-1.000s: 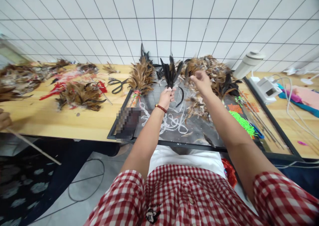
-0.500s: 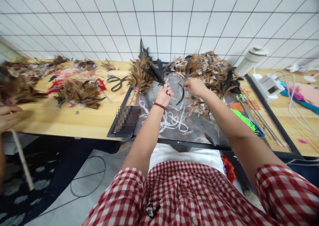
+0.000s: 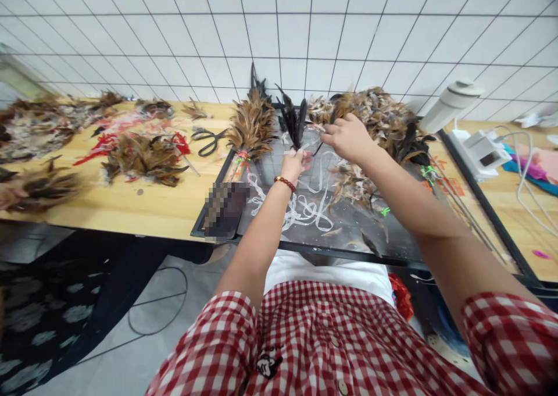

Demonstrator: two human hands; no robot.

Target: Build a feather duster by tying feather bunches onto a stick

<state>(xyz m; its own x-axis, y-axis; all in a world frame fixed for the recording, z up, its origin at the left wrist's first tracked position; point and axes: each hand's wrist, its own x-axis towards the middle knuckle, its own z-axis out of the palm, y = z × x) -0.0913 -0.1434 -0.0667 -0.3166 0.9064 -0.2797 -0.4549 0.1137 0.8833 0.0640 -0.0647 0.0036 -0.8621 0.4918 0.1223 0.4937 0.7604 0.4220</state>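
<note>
The left hand is gripping a bunch of black feathers upright over the dark tray, while the right hand is pinching a feather beside it, best added stem-level and tightly.

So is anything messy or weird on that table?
Yes: tangled white ribbon scraps and loose brown feathers are strewn over the black-framed glass tray. A blurred dark patch hides something at its left corner. Nothing looks broken.
</note>
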